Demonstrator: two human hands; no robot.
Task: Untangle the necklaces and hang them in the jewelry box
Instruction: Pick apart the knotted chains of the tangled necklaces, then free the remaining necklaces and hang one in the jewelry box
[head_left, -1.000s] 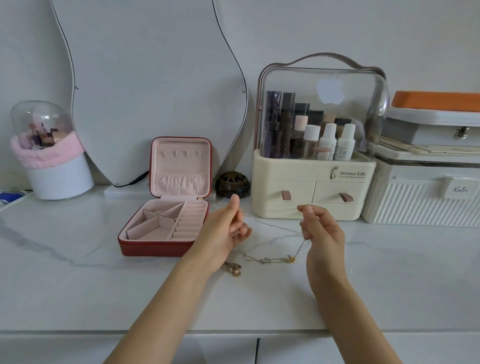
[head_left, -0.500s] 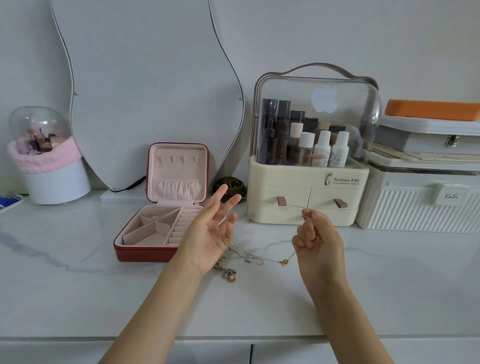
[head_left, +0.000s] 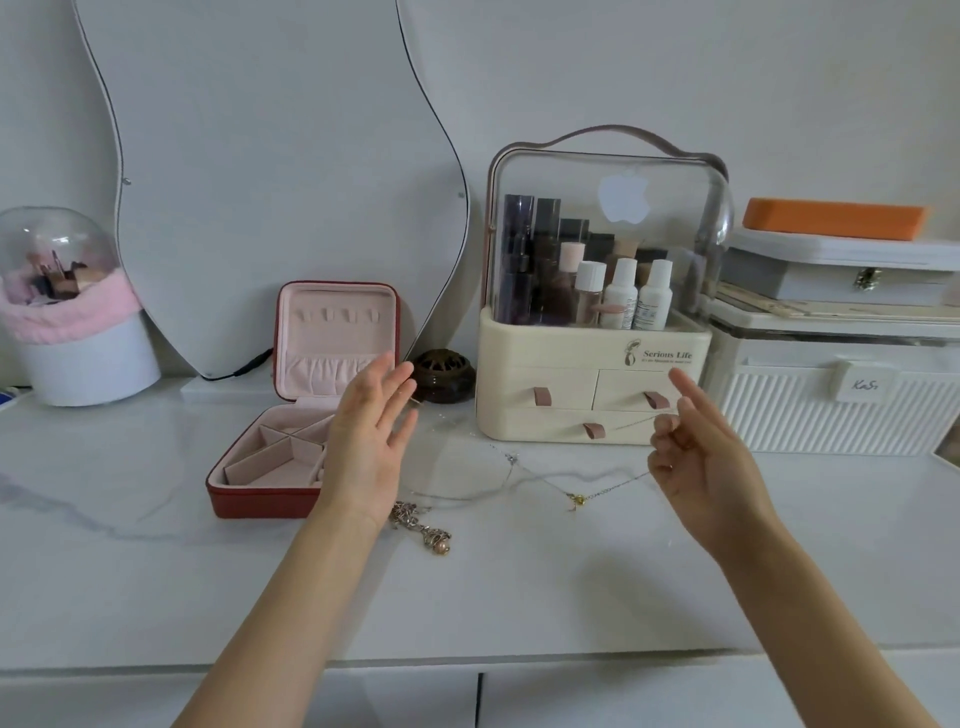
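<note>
soft even daylight, wide-angle edge distortion

open left hand (head_left: 371, 441), right hand (head_left: 696, 457) pinching silver necklace (head_left: 545, 480)

I see bare counter (head_left: 519, 587) in front, open for passing. Behind, the open jewelry box (head_left: 270, 467), a dark round pot (head_left: 443, 375) and the cream organizer (head_left: 592, 384) block the back.

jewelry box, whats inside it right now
The open jewelry box shows bare pink compartments and empty hooks in its lid; no necklace hangs there. The left hand covers its right edge, so that part is hidden.
</note>
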